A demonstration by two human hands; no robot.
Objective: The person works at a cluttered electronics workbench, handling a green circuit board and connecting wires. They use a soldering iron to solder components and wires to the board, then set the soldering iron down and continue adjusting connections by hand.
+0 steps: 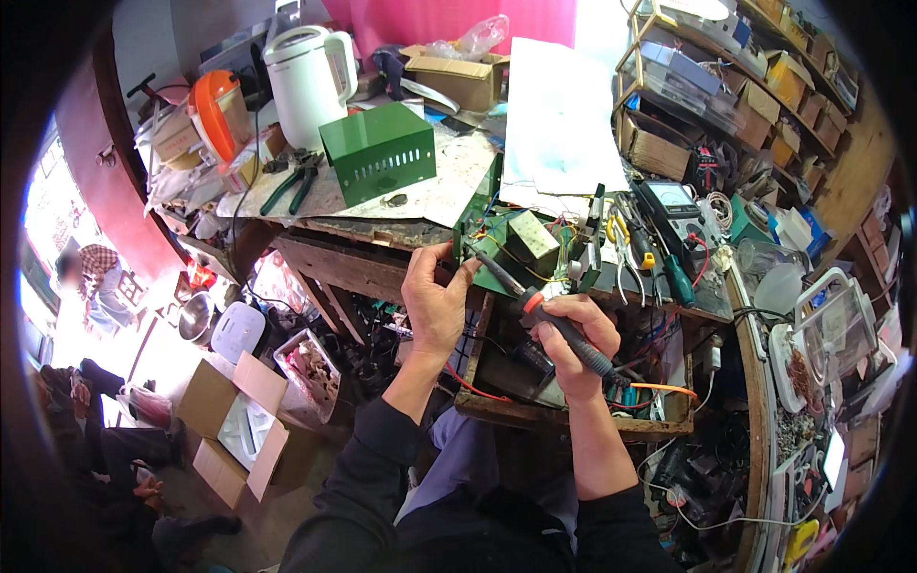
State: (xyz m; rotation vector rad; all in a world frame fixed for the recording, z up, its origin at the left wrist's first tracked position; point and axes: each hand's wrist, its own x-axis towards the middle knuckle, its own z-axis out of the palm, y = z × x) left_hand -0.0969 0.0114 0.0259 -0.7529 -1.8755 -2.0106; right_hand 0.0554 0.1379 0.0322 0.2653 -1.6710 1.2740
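Soldering on the green circuit board (516, 250) is judged to be in hand. The board lies at the workbench (363, 250) edge, steadied by the left hand (435, 304), fingers pinched on its near-left corner. The soldering iron (549, 320), black ribbed handle with red collar, is clenched in the right hand (573, 344), thin metal tip angled onto the board. Next, a steady tip on the joint is called for

One head-worn fisheye view looks steeply down, close over the workbench (382, 234).
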